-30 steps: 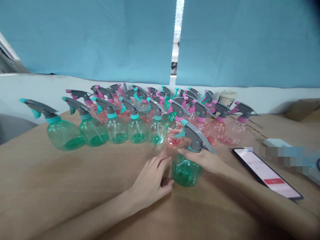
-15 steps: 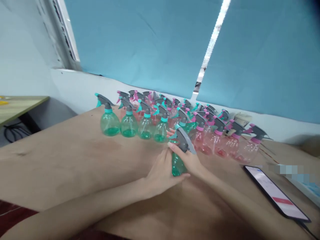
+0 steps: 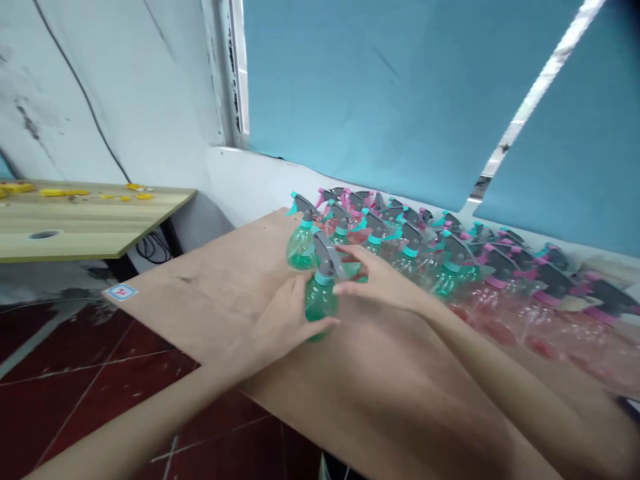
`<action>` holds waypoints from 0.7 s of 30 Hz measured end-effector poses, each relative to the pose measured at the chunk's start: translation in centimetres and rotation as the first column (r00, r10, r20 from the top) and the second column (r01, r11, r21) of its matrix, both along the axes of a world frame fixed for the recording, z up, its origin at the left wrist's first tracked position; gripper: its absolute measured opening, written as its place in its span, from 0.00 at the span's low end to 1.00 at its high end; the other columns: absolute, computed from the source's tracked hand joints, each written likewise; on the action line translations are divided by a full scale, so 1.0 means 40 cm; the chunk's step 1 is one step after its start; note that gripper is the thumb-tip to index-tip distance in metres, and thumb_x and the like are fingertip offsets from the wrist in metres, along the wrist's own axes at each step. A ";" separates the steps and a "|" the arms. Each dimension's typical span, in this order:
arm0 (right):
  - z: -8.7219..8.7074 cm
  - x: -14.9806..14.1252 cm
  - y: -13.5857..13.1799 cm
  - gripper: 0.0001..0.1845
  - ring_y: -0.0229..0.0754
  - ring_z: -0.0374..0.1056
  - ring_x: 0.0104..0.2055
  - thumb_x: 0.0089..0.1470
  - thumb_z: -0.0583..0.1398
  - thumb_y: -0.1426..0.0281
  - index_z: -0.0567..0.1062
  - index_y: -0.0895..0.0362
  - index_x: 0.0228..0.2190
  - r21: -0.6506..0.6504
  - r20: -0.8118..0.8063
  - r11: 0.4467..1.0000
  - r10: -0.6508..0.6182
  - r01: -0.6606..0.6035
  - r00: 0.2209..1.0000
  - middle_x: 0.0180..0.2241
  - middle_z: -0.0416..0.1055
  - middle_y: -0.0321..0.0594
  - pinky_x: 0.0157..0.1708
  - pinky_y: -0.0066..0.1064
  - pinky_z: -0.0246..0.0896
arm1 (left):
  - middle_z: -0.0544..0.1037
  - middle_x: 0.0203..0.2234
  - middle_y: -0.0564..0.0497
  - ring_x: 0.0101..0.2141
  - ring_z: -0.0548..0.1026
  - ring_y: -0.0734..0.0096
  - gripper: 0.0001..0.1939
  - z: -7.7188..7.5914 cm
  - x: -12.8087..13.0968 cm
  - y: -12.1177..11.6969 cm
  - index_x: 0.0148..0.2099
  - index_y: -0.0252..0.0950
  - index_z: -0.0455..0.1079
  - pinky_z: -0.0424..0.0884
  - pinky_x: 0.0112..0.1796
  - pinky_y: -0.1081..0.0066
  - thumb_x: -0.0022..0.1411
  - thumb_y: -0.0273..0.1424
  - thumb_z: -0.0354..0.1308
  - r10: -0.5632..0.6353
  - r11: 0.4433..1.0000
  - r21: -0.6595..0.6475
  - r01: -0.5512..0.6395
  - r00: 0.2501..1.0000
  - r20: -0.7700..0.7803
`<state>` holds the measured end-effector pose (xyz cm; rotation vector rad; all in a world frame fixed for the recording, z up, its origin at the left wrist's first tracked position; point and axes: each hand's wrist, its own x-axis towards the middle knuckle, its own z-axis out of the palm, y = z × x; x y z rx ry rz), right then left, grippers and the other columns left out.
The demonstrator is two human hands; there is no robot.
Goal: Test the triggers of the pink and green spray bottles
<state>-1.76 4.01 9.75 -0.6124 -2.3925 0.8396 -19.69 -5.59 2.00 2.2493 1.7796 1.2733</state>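
A green spray bottle with a grey and turquoise trigger head stands upright in front of me, over the brown tabletop. My left hand is closed around its body from the left, with the thumb across the near side. Beside the trigger head, on the right, is my right hand, its thumb and fingers apart and curved toward the neck; whether a fingertip touches it is unclear. Another green spray bottle stands just behind the held one. More green bottles continue the row to the right, partly behind my right hand.
Several pink spray bottles stand at the right and behind the green ones. A light wooden desk with yellow pieces is at the left. The brown table has a corner sticker; dark red floor tiles lie below its edge.
The view has swung left, so the bottles appear farther right. The held bottle has come to the left end of the row. My right hand has loosened from its neck and opened.
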 end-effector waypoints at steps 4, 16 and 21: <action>0.021 -0.082 0.062 0.33 0.40 0.70 0.28 0.48 0.58 0.51 0.65 0.57 0.51 -0.073 0.069 0.979 -0.186 0.191 0.980 0.39 0.73 0.48 0.24 0.34 0.66 | 0.67 0.46 0.44 0.47 0.68 0.53 0.36 -0.007 -0.150 0.044 0.55 0.37 0.53 0.66 0.45 0.55 0.50 0.49 0.61 0.195 0.979 0.045 -0.198 0.979 0.065; -0.031 -0.268 0.150 0.36 0.38 0.69 0.19 0.48 0.59 0.56 0.60 0.59 0.55 -0.082 0.142 0.948 -0.293 0.306 0.946 0.33 0.76 0.47 0.16 0.28 0.61 | 0.68 0.44 0.41 0.47 0.68 0.49 0.37 0.022 -0.373 0.223 0.53 0.34 0.53 0.65 0.45 0.56 0.49 0.45 0.65 0.399 0.915 0.060 -0.399 0.917 0.013; -0.043 -0.303 0.171 0.44 0.37 0.71 0.23 0.46 0.60 0.55 0.52 0.60 0.59 -0.119 0.130 0.939 -0.307 0.322 0.943 0.56 0.60 0.57 0.15 0.27 0.63 | 0.67 0.45 0.39 0.48 0.67 0.47 0.38 0.008 -0.381 0.291 0.54 0.32 0.53 0.63 0.46 0.56 0.50 0.46 0.65 0.441 0.894 0.099 -0.438 0.897 -0.015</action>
